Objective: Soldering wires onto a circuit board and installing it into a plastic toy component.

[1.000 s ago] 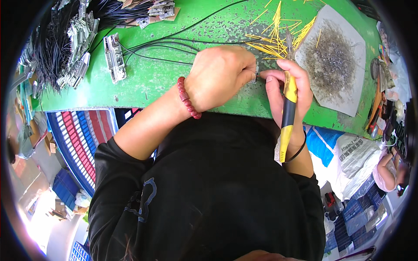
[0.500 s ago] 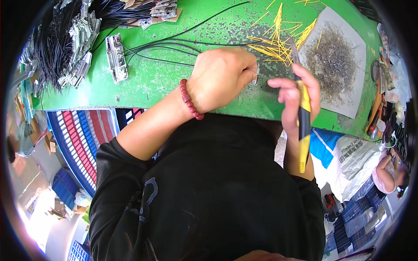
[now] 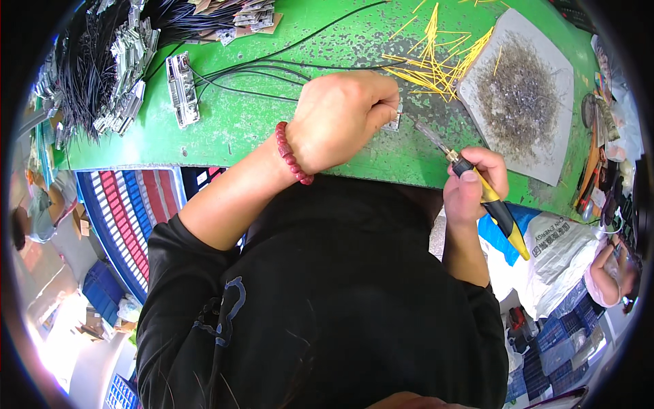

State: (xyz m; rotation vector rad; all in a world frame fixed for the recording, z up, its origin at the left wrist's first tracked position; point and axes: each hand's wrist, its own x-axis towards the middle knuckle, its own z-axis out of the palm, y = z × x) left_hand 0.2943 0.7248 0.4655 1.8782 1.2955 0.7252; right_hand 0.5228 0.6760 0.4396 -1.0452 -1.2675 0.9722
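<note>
My left hand (image 3: 340, 119), with a red bead bracelet at its wrist, is closed over the green table (image 3: 225, 146). A small silvery piece (image 3: 393, 123) shows beside its fingertips; most of it is hidden. Black wires (image 3: 272, 68) run from a shiny metal part (image 3: 182, 90) toward that hand, which covers their ends. My right hand (image 3: 477, 184) grips a soldering iron (image 3: 501, 217) by its yellow and black handle. The iron's metal tip points up and left, just right of the silvery piece and apart from it.
Thin yellow sticks (image 3: 432, 61) lie scattered beyond my hands. A pale board (image 3: 555, 123) covered with dark residue is at the right. Bundled black wires (image 3: 82, 88) with metal parts (image 3: 129, 75) fill the far left. Tools (image 3: 591, 163) line the right edge.
The soldering iron has swung from upright, with its tip among the yellow sticks, to a slant toward my left hand. My right hand has lowered, and my left has shifted slightly left.
</note>
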